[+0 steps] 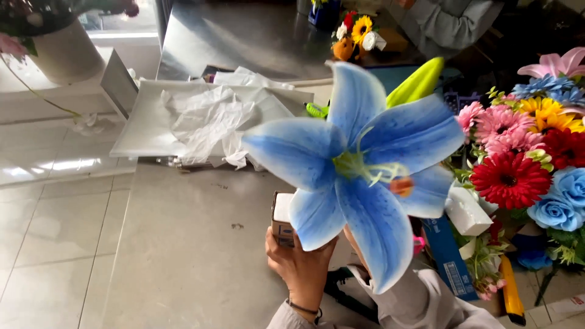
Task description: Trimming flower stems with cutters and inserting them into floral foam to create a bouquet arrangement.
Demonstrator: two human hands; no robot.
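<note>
A large artificial blue lily with 6 pale-edged, speckled petals (359, 167) fills the middle of the head view, facing the camera, its yellow-green stamens and 1 orange anther showing at the centre. It sits directly above and in front of the hands, and its stem is hidden behind the bloom, so the long axis seems to run down toward the wrists, though the pictures do not show it.

The left hand (300, 265) is curled shut just below the lowest-left petal, fingers wrapped around something behind the flower, next to a small white-topped cardboard box (281, 220); what it grips cannot be told for sure. Of the right hand only a grey sleeve (420, 298) shows under the bottom petal, so its state cannot be told. The left hand is the nearer one in view.

All this is above a grey stone desk (183, 256). Behind lies 1 white tray holding crumpled clear plastic wrap (207, 119). To the right stands 1 bunch of mixed artificial flowers (530, 152), red, pink, yellow and blue. Another person's grey sleeve (448, 21) shows at the top.
</note>
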